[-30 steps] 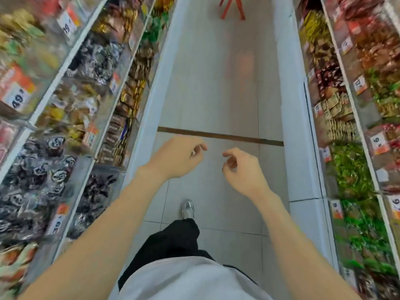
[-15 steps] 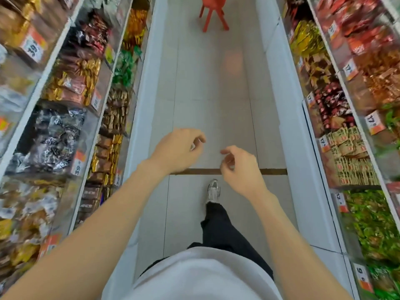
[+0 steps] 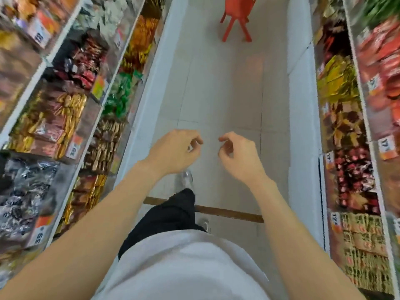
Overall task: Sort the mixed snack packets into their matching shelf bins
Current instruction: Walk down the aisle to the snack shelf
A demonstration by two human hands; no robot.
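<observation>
Holding nothing, your left hand [image 3: 175,151] and right hand [image 3: 238,158] hover side by side, apart, over the glossy tiled floor [image 3: 223,94]. Fingers [image 3: 194,141] on both are loosely curled, thumb near forefinger, palms down. Crinkly foil snack packets [image 3: 49,122] fill the clear-fronted shelf bins [image 3: 65,182] along both aisle edges. Red four-legged plastic stool [image 3: 237,16] stands at the floor's far edge.

The person has walked on down the aisle: the brown floor strip [image 3: 229,213], ahead of the feet a second ago, now lies under the black trouser leg [image 3: 171,211]. The red stool [image 3: 237,20] is nearer, and the black-and-silver packets [image 3: 23,180] have slid lower left
</observation>
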